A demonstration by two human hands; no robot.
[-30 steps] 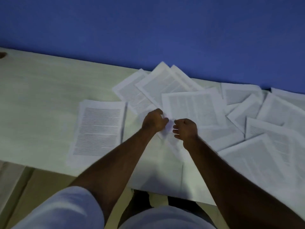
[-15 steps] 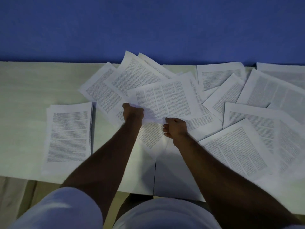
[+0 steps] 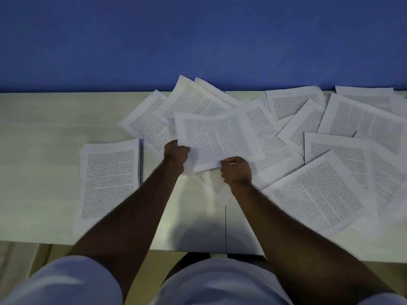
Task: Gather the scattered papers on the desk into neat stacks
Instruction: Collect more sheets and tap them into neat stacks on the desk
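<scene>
A printed sheet (image 3: pixel 217 139) is lifted slightly over the middle of the pale desk (image 3: pixel 44 128). My left hand (image 3: pixel 176 154) grips its lower left corner and my right hand (image 3: pixel 236 169) pinches its bottom edge. Under and around it lie several scattered printed papers (image 3: pixel 319 194), overlapping at odd angles toward the right and back. A squared stack of papers (image 3: pixel 109 183) lies flat to the left of my left arm.
A blue wall (image 3: pixel 198 40) rises right behind the desk's far edge. A seam (image 3: pixel 226 227) splits the desk top near the front. Bare desk surface stretches to the far left. My lap shows below the front edge.
The sheet held in both hands has come up off the pile and curls a little. My hands have drawn slightly apart along its lower edge. The view has tilted and steadied.
</scene>
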